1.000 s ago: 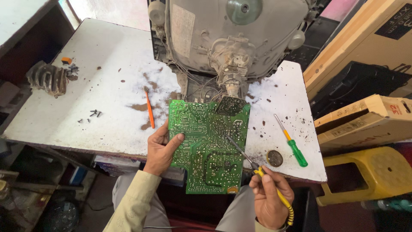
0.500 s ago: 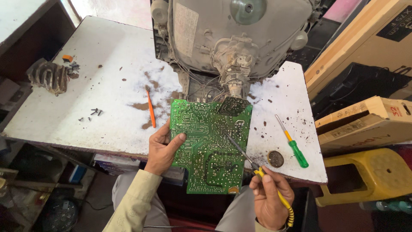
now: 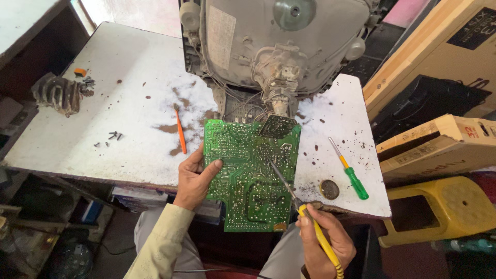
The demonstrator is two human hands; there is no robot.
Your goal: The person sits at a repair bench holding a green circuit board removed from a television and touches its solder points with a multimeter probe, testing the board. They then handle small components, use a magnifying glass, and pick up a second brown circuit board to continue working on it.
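My left hand point(image 3: 194, 178) grips the left edge of the green circuit board point(image 3: 248, 175), thumb on its solder side, holding it tilted off the front edge of the white table point(image 3: 129, 103). My right hand point(image 3: 323, 240) is closed around the yellow handle of the soldering iron point(image 3: 289, 191), whose tip rests near the board's middle. For clean work, I judge the board should stay braced and the tip touch one joint only. Wires run to the television chassis point(image 3: 279, 46); avoid straining them.
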